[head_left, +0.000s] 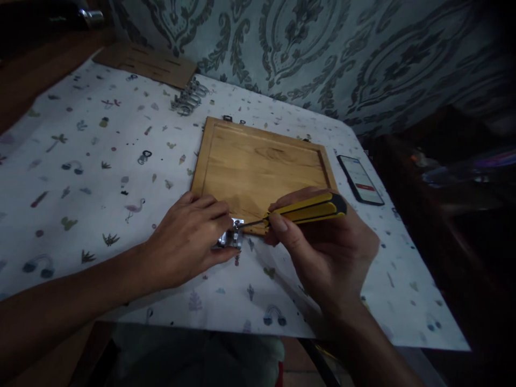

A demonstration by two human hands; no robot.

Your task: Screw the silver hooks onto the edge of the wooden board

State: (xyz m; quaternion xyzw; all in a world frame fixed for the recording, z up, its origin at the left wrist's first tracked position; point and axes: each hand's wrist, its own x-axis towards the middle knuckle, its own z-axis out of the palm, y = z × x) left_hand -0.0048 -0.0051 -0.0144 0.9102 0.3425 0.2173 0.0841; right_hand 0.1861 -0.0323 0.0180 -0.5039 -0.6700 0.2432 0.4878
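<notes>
Your right hand (332,250) grips the screwdriver (308,209) at a slant, so it could skid off the metal fitting (236,239) (lower centre of frame, pinched by your left hand (187,239)) and gouge the wooden panel (258,166).

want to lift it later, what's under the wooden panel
The patterned tablecloth shows around the wooden panel, so it seems to run beneath. The panel's underside and anything directly under it are covered; the left hand hides part of the near edge.
</notes>
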